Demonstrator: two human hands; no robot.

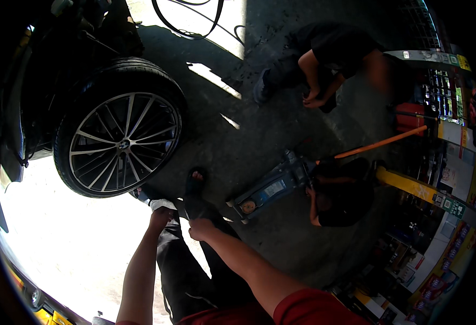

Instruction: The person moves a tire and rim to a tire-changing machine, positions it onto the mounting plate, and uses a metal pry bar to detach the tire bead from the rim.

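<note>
My left hand (161, 218) is closed above my left knee, beside a pale sunlit patch (163, 205); I cannot tell whether that is cloth or trouser. Its fingers are curled, and what they hold, if anything, is hidden. Over my right leg, my right hand (199, 229) makes a loose fist with its inside turned from view. A car wheel (123, 144) with a black tyre and dark, silver-edged spokes stands just beyond my feet, at the car's side. To the right, apart from my hands, lies a blue-grey floor jack (270, 189).
One person (330, 59) in dark clothes bends at the far right, hands together. Another person (343, 197) crouches by the jack, near an orange bar (381, 142). A yellow beam (405, 183) and stocked shelves line the right side. A black hose (197, 37) loops at the top.
</note>
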